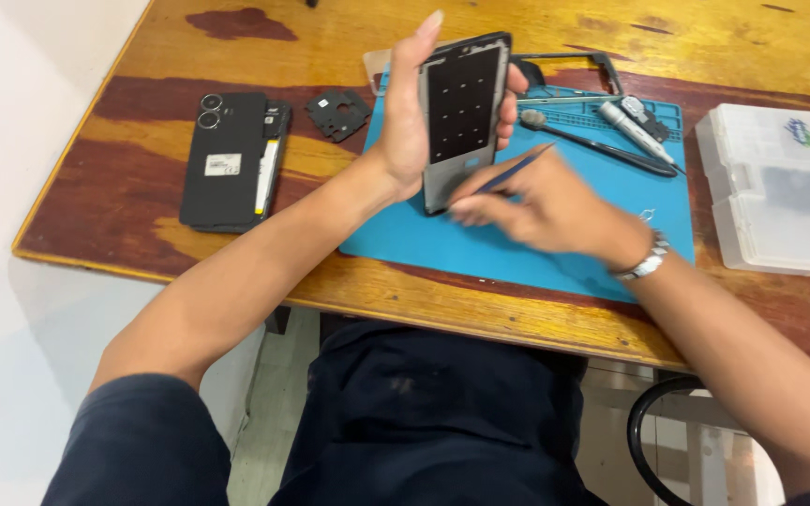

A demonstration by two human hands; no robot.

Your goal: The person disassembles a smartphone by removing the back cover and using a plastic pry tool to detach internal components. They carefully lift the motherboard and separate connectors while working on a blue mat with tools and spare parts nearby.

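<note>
I see the left hand (414,122) raised at upper centre of the frame, forearm running up from lower left, fingers wrapped round the edges of a frame (463,117) — clamped on it, thumb on the near side, fingertips showing along the far edge. The frame stands nearly upright, tilted slightly right, a dark phone shell with a grid of small dots on its inner face and a grey lower end. The right hand (536,206) comes in from the lower right, wrist bent inward, fingers pinched shut on a thin blue tool (517,169) whose shaft slants up to the right; the hand is blurred. Both sit above a blue mat (517,253) on the wooden table (142,122). At left of the frame lies a black phone (227,159), back up, with a small dark plate (337,112) just right of it. A clear box (780,192) sits at right — tweezers (602,145) lie on the mat's upper part.
</note>
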